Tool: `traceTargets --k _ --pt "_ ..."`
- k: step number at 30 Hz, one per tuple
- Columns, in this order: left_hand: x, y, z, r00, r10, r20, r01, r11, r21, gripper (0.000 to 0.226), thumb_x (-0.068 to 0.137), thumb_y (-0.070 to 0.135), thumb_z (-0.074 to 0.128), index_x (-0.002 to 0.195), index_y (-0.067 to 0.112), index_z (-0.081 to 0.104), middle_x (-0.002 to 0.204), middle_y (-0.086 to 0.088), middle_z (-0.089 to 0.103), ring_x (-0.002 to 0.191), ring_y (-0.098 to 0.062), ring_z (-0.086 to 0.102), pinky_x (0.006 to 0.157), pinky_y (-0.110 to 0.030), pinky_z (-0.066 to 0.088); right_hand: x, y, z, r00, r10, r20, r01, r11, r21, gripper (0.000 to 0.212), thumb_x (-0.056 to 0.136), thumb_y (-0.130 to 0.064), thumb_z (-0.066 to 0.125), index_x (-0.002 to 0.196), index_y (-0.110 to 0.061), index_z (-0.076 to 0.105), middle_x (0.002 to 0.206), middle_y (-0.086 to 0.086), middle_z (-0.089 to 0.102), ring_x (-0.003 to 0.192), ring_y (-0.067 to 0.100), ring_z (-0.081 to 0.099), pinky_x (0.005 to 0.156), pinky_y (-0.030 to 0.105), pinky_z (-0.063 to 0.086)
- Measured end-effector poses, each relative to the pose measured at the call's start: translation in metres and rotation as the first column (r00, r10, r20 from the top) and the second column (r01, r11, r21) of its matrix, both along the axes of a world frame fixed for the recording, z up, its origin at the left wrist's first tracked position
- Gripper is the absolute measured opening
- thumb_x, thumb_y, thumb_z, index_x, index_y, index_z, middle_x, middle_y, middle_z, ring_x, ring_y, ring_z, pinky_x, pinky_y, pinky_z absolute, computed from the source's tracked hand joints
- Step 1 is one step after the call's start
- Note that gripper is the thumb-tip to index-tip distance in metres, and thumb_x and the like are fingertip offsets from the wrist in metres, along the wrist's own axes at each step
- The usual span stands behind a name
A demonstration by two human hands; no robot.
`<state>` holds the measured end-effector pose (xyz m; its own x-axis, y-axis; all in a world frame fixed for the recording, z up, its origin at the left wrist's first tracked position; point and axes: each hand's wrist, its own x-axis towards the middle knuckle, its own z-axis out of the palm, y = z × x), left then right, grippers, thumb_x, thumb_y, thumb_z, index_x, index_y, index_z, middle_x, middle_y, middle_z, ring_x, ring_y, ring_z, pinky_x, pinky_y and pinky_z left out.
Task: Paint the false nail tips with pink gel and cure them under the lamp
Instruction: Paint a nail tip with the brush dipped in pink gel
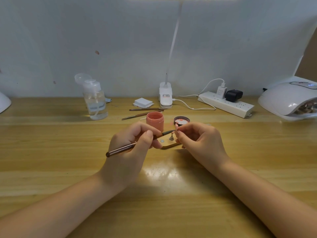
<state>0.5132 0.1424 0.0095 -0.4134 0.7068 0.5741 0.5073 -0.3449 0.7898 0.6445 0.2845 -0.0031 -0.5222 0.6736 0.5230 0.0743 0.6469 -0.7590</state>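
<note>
My left hand grips a brown nail brush, its bristle end pointing right toward my right hand. My right hand pinches a small false nail tip at its fingertips, and the brush tip touches it. Below the two hands lies a clear holder plate with a small metal stand on it. The open pink gel jar stands just behind my left hand, with its lid lying inside-up beside it. The white curing lamp sits at the far right, with several tips inside its opening.
A clear pump bottle stands at the back left. Two more brushes, a stack of white wipes, a clip-on desk lamp base and a power strip with plugs and cables lie along the back of the wooden table.
</note>
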Motion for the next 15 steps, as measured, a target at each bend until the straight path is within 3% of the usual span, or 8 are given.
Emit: traceTargets --k 4,8,12,15 --pt "0.0005 0.0032 -0.0012 1.000 0.013 0.024 -0.013 1.000 -0.003 0.020 0.093 0.023 0.050 0.095 0.015 0.068 0.082 0.001 0.074 0.084 -0.016 0.070 0.070 -0.022 0.053 -0.0006 0.0004 -0.0004 1.000 0.001 0.014 -0.001 1.000 0.016 0.009 0.083 -0.010 0.073 0.091 -0.011 0.075 0.078 0.000 0.073 0.072 0.013 0.070 0.069 0.041 0.058" --pt "0.0013 0.0018 -0.0015 0.999 -0.004 0.041 0.005 1.000 -0.006 0.022 0.090 0.016 0.046 0.087 0.014 0.068 0.073 0.000 0.073 0.074 -0.013 0.068 0.065 -0.019 0.051 0.0001 0.0000 0.0002 1.000 0.003 0.009 -0.004 1.000 0.019 0.008 0.083 -0.010 0.072 0.091 -0.011 0.074 0.078 0.000 0.073 0.072 0.013 0.070 0.069 0.040 0.058" --pt "0.0018 0.0032 0.0000 0.999 0.011 0.052 -0.011 1.000 0.004 0.022 0.093 0.022 0.048 0.093 0.014 0.068 0.081 0.000 0.074 0.079 -0.017 0.069 0.067 -0.025 0.054 0.0005 -0.0005 0.0003 1.000 0.005 0.023 -0.006 0.999 0.032 0.009 0.083 -0.010 0.072 0.092 -0.011 0.075 0.078 0.000 0.073 0.072 0.012 0.069 0.070 0.039 0.058" --pt "0.0035 0.0032 -0.0006 0.999 -0.002 0.050 0.003 1.000 -0.029 0.020 0.091 0.020 0.048 0.089 0.015 0.067 0.076 0.001 0.074 0.074 -0.014 0.067 0.065 -0.022 0.052 0.0005 -0.0012 0.0006 1.000 0.010 0.025 -0.011 0.999 0.039 0.010 0.083 -0.010 0.072 0.092 -0.010 0.074 0.079 0.001 0.073 0.072 0.012 0.070 0.071 0.038 0.058"
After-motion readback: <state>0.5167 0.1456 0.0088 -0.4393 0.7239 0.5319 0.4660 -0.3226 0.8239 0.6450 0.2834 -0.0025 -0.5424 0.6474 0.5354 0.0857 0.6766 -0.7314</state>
